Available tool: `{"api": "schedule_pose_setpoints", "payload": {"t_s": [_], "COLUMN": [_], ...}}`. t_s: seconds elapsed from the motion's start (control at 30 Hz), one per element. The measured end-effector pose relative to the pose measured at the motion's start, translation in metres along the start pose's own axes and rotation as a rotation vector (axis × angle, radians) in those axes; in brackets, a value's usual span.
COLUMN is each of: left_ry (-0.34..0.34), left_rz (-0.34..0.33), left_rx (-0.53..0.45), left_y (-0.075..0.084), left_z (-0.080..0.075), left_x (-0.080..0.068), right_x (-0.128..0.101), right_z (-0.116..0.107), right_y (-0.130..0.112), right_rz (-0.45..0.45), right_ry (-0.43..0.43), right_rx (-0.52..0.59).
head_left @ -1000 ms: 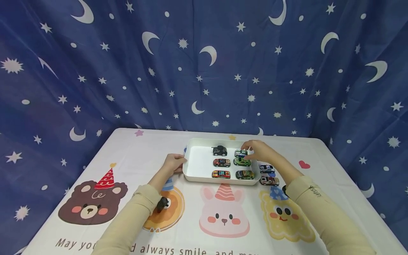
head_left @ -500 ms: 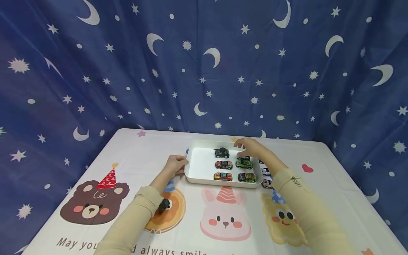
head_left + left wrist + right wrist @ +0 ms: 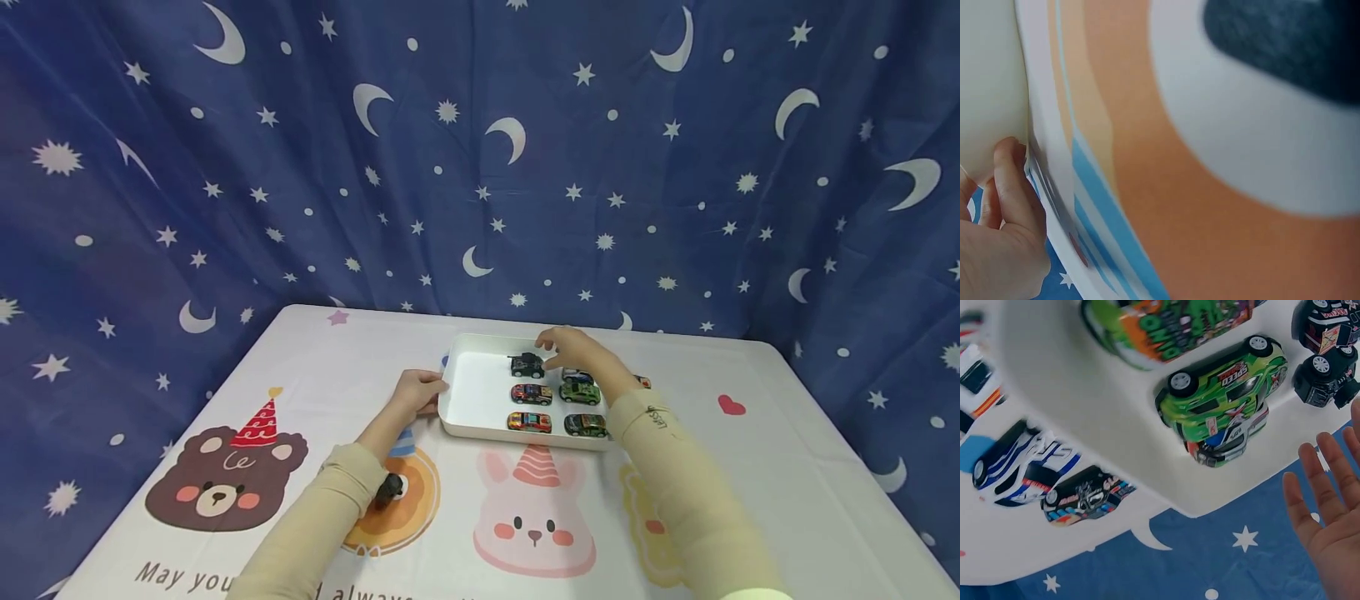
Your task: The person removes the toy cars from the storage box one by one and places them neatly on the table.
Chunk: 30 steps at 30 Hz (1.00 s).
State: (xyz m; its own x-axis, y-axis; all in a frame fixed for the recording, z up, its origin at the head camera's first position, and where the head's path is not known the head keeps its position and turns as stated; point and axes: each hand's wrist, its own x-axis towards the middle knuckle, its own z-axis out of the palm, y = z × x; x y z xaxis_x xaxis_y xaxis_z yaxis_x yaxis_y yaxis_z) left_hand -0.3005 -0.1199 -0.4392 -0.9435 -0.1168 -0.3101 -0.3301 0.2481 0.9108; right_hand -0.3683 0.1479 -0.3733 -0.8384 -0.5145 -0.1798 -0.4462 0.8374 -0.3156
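Observation:
A white tray [image 3: 480, 392] sits at the middle of the table with several toy cars in two columns. My left hand [image 3: 417, 392] holds its left wall, fingers [image 3: 1009, 181] curled against the tray [image 3: 988, 87]. My right hand [image 3: 564, 346] hovers over the back of the tray, fingertips just right of the black car [image 3: 527, 364]; its fingers [image 3: 1325, 500] are straight and hold nothing. A green car [image 3: 1222, 384] lies in the tray, a small white and blue car [image 3: 1230, 440] behind it, and the black car [image 3: 1325, 365] to the side.
Outside the tray on its right lie more cars: a white-blue one [image 3: 1022, 464] and a dark one [image 3: 1085, 497]; an orange bit [image 3: 643, 382] shows past my sleeve. A small black object [image 3: 388, 487] lies by my left forearm. A blue star curtain [image 3: 480, 167] hangs behind.
My right hand let go of the white and blue car at the tray's back right and moved left toward the black car. The left hand stayed on the tray.

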Motion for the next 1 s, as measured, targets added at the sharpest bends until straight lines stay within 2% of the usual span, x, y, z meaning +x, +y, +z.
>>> {"api": "schedule_pose_setpoints", "payload": {"t_s": [0.4,0.6,1.0], "left_ry": [0.003,-0.004,0.006], "left_rz": [0.007,-0.005,0.014], "left_rx": [0.002,-0.006,-0.015], "left_y": [0.002,-0.006,-0.001], "left_z": [0.0,0.002,-0.001], "left_x": [-0.001,-0.002,0.002], "right_x": [0.015,0.023,0.034], "right_z": [0.008,0.015,0.018], "right_y": [-0.005,-0.006,-0.015], "right_rz": [0.079,0.091,0.102], "right_ry": [-0.006,-0.039,-0.036], "right_rx": [0.011,-0.007,-0.151]}}
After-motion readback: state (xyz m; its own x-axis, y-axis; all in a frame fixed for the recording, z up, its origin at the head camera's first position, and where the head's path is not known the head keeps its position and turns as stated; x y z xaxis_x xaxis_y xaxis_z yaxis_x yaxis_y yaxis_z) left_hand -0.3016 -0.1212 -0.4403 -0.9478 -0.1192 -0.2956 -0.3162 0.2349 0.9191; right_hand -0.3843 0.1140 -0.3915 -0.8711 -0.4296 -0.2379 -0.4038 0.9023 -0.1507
